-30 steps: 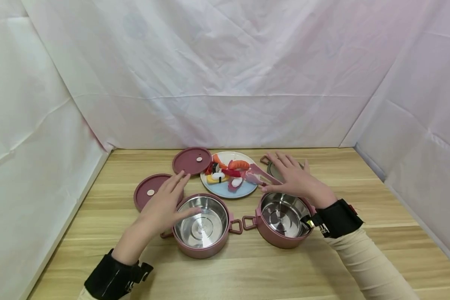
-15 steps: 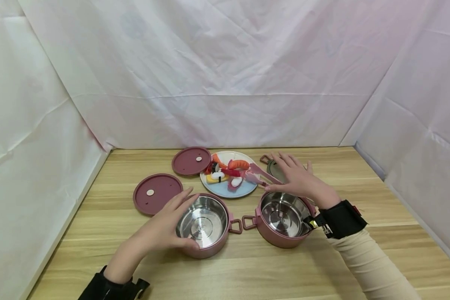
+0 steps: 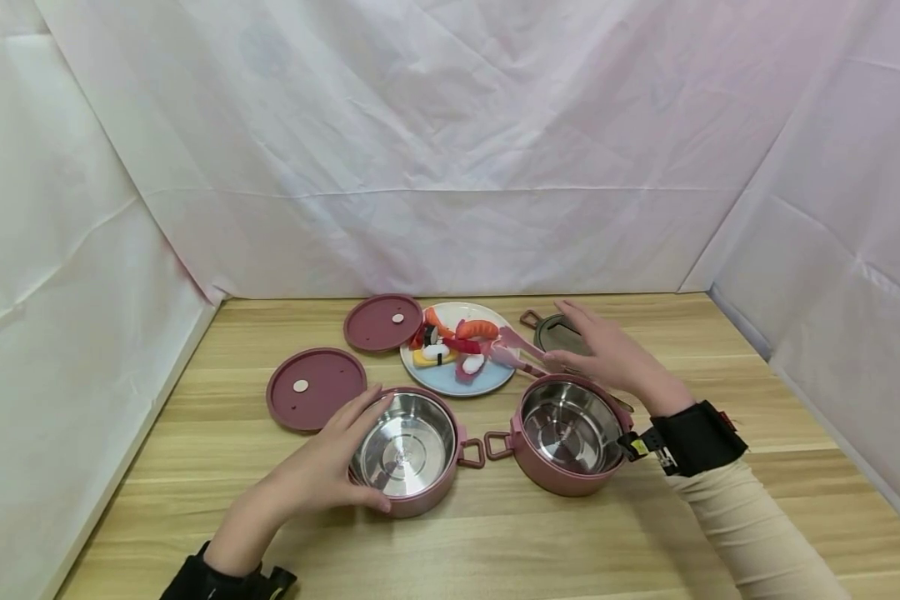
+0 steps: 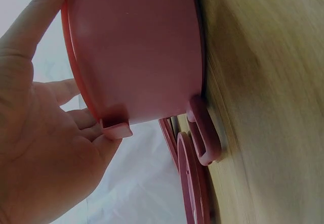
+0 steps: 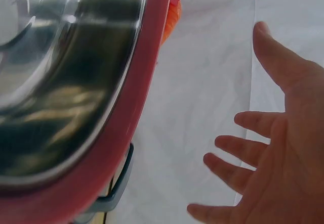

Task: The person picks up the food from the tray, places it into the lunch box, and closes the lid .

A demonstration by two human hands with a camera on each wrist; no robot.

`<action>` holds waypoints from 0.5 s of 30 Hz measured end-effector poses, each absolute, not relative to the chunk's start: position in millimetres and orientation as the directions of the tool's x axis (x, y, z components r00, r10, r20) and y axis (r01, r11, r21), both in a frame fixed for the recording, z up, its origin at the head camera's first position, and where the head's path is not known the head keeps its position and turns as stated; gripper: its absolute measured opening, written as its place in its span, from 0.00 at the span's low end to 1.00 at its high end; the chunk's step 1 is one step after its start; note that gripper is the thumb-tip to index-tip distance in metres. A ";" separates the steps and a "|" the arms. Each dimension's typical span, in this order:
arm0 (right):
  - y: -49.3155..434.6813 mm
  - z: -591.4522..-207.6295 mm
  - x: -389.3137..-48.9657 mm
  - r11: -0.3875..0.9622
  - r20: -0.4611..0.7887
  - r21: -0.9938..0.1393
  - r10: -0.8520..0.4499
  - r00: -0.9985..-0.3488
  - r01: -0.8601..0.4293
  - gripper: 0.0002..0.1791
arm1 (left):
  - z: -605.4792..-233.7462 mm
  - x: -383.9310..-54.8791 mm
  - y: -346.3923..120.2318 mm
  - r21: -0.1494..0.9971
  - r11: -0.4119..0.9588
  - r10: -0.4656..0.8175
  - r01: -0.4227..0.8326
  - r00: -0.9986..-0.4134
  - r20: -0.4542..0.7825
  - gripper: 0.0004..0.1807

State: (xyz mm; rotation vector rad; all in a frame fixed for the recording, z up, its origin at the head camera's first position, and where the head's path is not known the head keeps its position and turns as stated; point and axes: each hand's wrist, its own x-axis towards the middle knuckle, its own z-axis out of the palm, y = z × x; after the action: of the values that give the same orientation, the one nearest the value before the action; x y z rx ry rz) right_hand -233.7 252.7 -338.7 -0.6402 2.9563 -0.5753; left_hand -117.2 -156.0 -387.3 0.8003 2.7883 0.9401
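My left hand (image 3: 326, 467) is at the left side of a dusky-pink pot (image 3: 442, 492) with a steel lining. The thumb lies against its near wall and the fingers reach round the far rim. In the left wrist view, the fingers (image 4: 93, 125) sit by a small clip at the rim, with a loop handle (image 4: 205, 133) low on the wall. A matching pot (image 3: 562, 483) stands to the right. Just behind its far rim hovers my right hand (image 3: 618, 354), its fingers extended and holding nothing. The right wrist view shows a gap between that hand (image 5: 283, 153) and the pot rim (image 5: 144, 82).
Two wine-red round lids (image 3: 333, 387) lie to the left and back. A plate (image 3: 450, 385) behind the pots bears toy food, including sushi and orange pieces, plus long pink pieces. A dark round item (image 3: 558, 335) with a loop handle lies at the back right. White cloth surrounds the table.
My left hand has come down and toward me, from above the pot onto its left side. My right hand has shifted slightly right and turned more edge-on. The pots have stayed put.
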 end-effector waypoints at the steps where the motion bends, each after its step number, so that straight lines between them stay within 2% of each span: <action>1: 255.2 -338.9 -234.4 0.842 0.019 -0.381 -0.406 -0.914 -0.382 0.48 | -387.4 -117.3 -156.1 0.587 0.673 0.506 0.450 -0.859 0.078 0.66; 7: 270.2 -341.3 -236.4 0.836 0.040 -0.406 -0.386 -0.922 -0.368 0.44 | -388.5 -117.9 -156.6 0.583 0.676 0.503 0.451 -0.861 0.083 0.66; 15: 295.8 -352.1 -240.8 0.815 0.096 -0.388 -0.428 -0.899 -0.430 0.33 | -389.3 -118.8 -156.1 0.576 0.676 0.507 0.460 -0.857 0.089 0.66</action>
State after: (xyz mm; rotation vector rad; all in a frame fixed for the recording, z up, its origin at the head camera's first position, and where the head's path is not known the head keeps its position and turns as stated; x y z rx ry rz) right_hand -240.8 295.8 -352.1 -0.7086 2.9971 -0.6429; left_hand -118.8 -156.1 -389.3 0.8106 2.8036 0.9314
